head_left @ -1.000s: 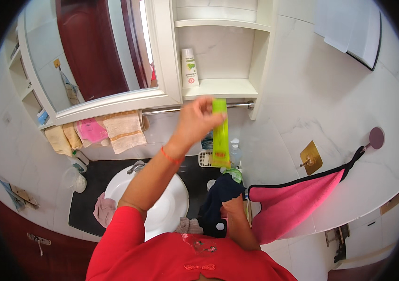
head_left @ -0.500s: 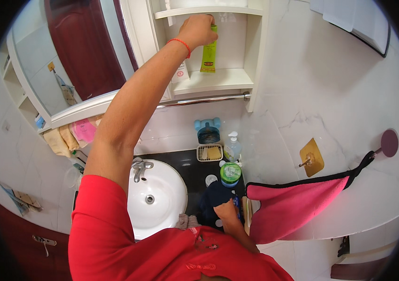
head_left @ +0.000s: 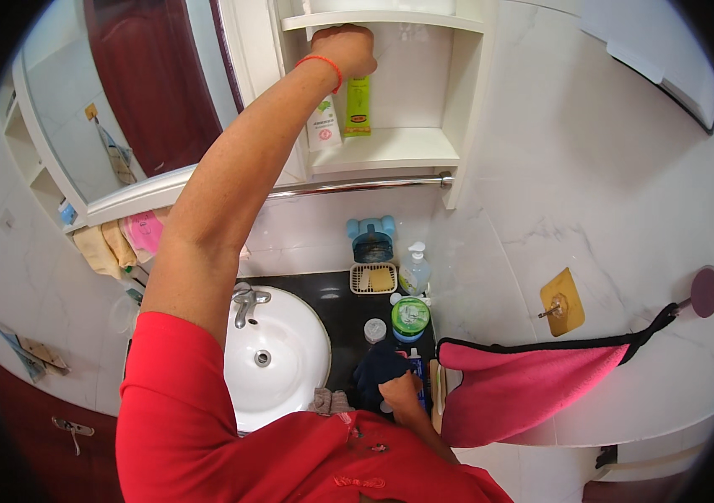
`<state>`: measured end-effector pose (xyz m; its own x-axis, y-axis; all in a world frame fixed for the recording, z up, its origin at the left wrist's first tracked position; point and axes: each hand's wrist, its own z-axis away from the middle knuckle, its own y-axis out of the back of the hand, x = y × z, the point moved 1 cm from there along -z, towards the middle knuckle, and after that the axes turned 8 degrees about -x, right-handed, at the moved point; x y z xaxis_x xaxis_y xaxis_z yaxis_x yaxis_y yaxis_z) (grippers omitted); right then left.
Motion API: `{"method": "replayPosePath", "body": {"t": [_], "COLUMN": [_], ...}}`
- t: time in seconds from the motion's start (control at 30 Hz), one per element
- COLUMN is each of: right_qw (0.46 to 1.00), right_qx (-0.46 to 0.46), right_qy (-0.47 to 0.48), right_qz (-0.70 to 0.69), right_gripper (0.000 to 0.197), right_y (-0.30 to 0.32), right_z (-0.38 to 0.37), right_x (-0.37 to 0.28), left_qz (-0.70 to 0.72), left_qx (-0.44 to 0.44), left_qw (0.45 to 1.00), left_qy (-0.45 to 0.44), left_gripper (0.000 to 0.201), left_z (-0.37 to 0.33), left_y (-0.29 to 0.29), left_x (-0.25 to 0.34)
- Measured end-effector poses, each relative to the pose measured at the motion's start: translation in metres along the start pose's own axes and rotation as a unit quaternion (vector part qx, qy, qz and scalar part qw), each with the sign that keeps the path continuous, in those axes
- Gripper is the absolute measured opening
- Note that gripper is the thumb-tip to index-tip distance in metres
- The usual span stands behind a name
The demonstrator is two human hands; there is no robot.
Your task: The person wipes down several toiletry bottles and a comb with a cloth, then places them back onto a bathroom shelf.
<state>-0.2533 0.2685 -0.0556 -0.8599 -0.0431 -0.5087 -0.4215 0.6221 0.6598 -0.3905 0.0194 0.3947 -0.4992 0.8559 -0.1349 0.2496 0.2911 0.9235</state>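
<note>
Bathroom shelf, twelve o'clock: your left hand met the red-emblemed green tube.
It had shifted toward nine o'clock, beside the white tube; I couldn't tell those hidden fingers' hold; your right hand's fingers clamped dark cloth.

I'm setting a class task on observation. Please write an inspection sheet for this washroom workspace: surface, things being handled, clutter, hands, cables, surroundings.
Surface: black countertop with a white sink.
Things being handled: green tube, upright in the white shelf unit, right of a white tube; navy cloth by the counter's near edge.
Clutter: soap dish with a yellow soap bar, pump bottle, green-lidded tub and small white-lidded jar, all right of the sink.
Hands: left hand at the green tube's upper end, grip hidden; right hand at the navy cloth, fingers partly hidden.
Cables: nothing seen.
Surroundings: mirror at left, towel rail below the shelf unit, pink cloth hanging at right.
</note>
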Motion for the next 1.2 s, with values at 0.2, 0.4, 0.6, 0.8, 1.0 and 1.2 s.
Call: {"method": "replayPosePath", "body": {"t": [0.2,0.4,0.6,0.8,1.0,1.2], "right_qw": [0.996,0.984,0.995,0.768,0.982,0.982], "right_qx": [0.007,-0.087,-0.035,-0.016,0.037,0.000], "right_qy": [0.021,-0.060,0.051,-0.197,-0.009,-0.043], "right_qz": [0.090,-0.142,0.078,-0.609,-0.183,-0.182], "right_gripper": [0.005,0.006,0.009,0.006,0.019,0.018], "right_y": [0.028,0.002,0.031,-0.008,0.039,0.052], "right_z": [-0.025,0.000,-0.016,0.021,0.014,0.033], "right_x": [-0.036,-0.016,-0.042,-0.007,-0.046,-0.050], "left_qz": [-0.092,-0.115,-0.129,-0.099,-0.086,-0.048], "left_qx": [-0.026,0.034,0.077,0.084,0.230,0.225], "left_qw": [0.995,0.993,0.988,0.991,0.969,0.972], "left_qy": [0.013,0.004,0.019,0.012,-0.033,-0.044], "left_gripper": [0.028,0.027,0.025,0.027,0.024,0.022], "left_z": [0.002,0.003,0.004,0.003,-0.012,-0.001], "left_y": [0.000,-0.005,-0.014,-0.013,-0.037,-0.028], "left_x": [-0.003,-0.008,-0.024,-0.021,-0.037,-0.036]}}
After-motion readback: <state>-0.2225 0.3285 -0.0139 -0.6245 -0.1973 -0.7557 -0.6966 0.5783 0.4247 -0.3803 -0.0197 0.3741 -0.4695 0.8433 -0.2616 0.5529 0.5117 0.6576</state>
